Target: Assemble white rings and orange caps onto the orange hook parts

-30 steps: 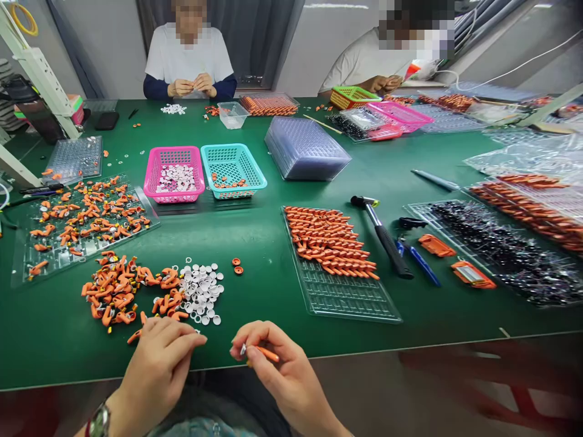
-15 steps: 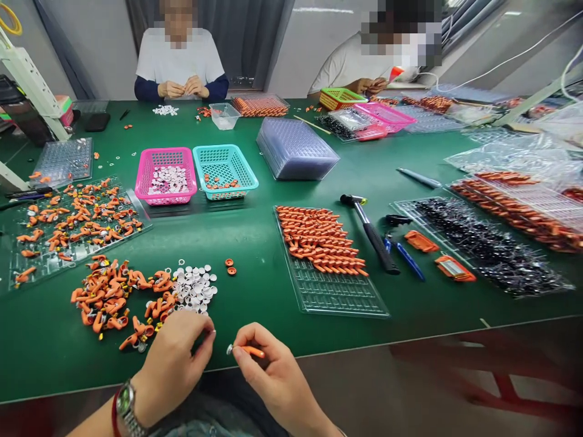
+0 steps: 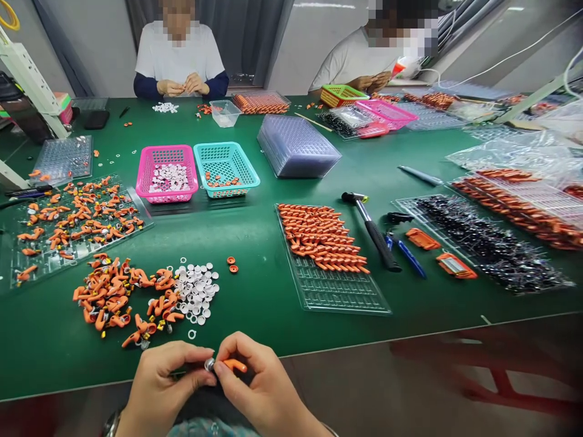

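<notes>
In the head view, the right hand [image 3: 255, 376] pinches a slim, curved orange piece [image 3: 237, 365] by the smooth green tabletop [image 3: 255, 303]'s near edge; the left hand [image 3: 168, 379] grasps a small, silvery round part [image 3: 209, 364] just beside the right fingertips.

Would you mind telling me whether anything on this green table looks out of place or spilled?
Nothing looks plainly spilled. One white ring lies apart from the heap of white discs, near the left hand, and two orange caps sit by themselves beside the heap; they look slightly stray.
</notes>
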Motion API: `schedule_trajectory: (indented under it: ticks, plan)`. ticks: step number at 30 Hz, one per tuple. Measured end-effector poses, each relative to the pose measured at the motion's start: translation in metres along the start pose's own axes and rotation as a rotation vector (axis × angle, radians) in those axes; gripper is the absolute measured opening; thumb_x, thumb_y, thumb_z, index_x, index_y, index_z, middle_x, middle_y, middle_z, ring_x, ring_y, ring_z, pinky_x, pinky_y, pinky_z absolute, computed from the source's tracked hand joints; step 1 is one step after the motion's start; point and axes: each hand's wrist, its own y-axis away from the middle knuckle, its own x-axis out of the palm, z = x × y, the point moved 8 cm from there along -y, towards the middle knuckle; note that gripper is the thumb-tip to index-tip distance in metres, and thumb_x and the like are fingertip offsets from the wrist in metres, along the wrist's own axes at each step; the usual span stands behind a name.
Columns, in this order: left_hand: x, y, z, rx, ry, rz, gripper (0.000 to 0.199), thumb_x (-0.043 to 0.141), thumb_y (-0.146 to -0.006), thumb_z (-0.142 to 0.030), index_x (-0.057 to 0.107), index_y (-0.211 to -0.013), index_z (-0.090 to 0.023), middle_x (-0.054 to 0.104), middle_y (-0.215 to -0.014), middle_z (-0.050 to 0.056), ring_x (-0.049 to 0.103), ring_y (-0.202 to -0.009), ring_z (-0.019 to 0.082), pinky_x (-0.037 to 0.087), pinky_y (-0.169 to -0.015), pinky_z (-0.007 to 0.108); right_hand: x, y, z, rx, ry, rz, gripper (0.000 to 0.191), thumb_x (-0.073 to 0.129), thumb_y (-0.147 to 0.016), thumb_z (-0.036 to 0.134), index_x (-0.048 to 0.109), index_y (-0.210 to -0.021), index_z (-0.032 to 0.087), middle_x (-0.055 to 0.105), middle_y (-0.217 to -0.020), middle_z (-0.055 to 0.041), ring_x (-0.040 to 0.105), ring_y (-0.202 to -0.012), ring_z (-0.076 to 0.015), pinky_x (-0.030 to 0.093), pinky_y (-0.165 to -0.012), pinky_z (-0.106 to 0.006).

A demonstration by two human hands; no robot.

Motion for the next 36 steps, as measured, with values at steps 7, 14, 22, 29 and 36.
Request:
schedule_trajectory:
  ticks: [7, 14, 22, 29, 36]
  plan:
    - [0.003, 0.002, -0.012, 0.109, -0.040, 0.027, 0.019, 0.077, -0.078, -0.012, 0.078, -0.092, -0.025, 0.079, -0.072, -0.002, 0.073, -0.060, 0.012, 0.057, -0.060, 0.012, 0.000, 0.000, 0.002, -0.011, 0.079, 0.000, 0.012, 0.052, -0.079, 0.026, 0.049, -0.069, 0.020, 0.045, -0.060, 0.0037, 0.038, -0.052, -0.0113, 0.031, -0.048, -0.024]
    - [0.003, 0.004, -0.030, 0.267, -0.230, -0.003, 0.014, 0.062, -0.094, -0.032, 0.071, -0.100, -0.023, 0.077, -0.075, -0.001, 0.074, -0.064, 0.010, 0.057, -0.064, 0.012, 0.000, -0.001, 0.001, 0.026, 0.085, 0.032, 0.012, 0.052, -0.079, 0.024, 0.047, -0.068, 0.020, 0.045, -0.059, 0.0041, 0.037, -0.052, -0.0113, 0.030, -0.048, -0.024]
    - [0.003, 0.014, -0.049, 0.436, -0.427, -0.078, 0.015, 0.054, -0.098, -0.031, 0.060, -0.105, -0.019, 0.077, -0.079, 0.003, 0.075, -0.070, 0.012, 0.058, -0.074, 0.014, 0.002, 0.001, -0.003, 0.104, -0.062, 0.085, 0.009, 0.057, -0.080, 0.026, 0.054, -0.075, 0.019, 0.049, -0.062, 0.0037, 0.041, -0.054, -0.0117, 0.032, -0.050, -0.024]
    - [0.003, 0.018, -0.047, 0.444, -0.272, -0.058, 0.015, 0.062, -0.092, -0.016, 0.057, -0.105, -0.022, 0.075, -0.079, 0.000, 0.073, -0.068, 0.012, 0.060, -0.069, 0.017, 0.007, 0.003, -0.007, 0.082, -0.217, 0.078, 0.007, 0.060, -0.075, 0.020, 0.054, -0.072, 0.018, 0.045, -0.061, 0.0055, 0.037, -0.053, -0.0100, 0.030, -0.049, -0.023]
    - [0.002, 0.014, -0.029, 0.269, -0.195, -0.074, 0.031, 0.066, -0.084, -0.009, 0.058, -0.108, -0.026, 0.076, -0.081, -0.003, 0.075, -0.069, 0.013, 0.060, -0.070, 0.017, 0.001, 0.005, -0.009, 0.024, -0.129, -0.003, 0.012, 0.059, -0.080, 0.026, 0.055, -0.073, 0.018, 0.047, -0.062, 0.0037, 0.040, -0.055, -0.0114, 0.032, -0.050, -0.024]
